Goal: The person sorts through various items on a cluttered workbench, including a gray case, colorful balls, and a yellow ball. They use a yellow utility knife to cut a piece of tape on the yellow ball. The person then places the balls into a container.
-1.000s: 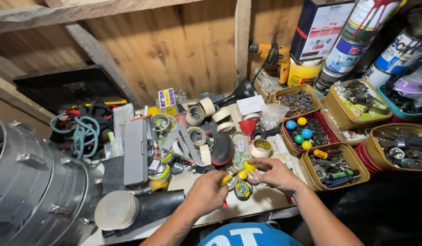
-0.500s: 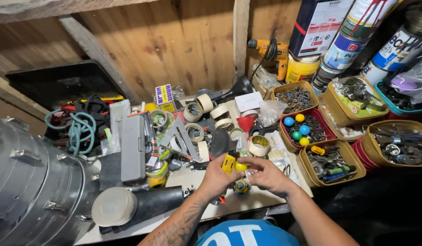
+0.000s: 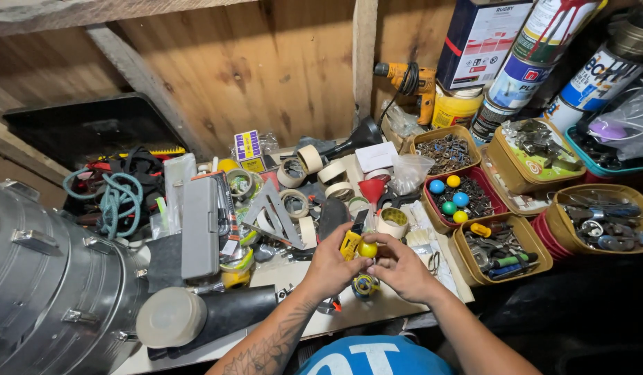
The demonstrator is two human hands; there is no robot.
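Clearly both hands pinch one small yellow-and-black tool [image 3: 351,244] with a round yellow knob above the cluttered pale surface [image 3: 294,278]: left hand [image 3: 328,267] and right hand [image 3: 401,267] each clamped on it. If either grip loosens, I judge it could drop among the masking-tape rolls [image 3: 294,201] and be lost.

Both hands [image 3: 366,267] on yellow tool [image 3: 356,244]

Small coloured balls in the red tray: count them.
4, clustered in the red tray: blue ball, yellow ball, blue ball, green ball. Hardware beneath may hide more.
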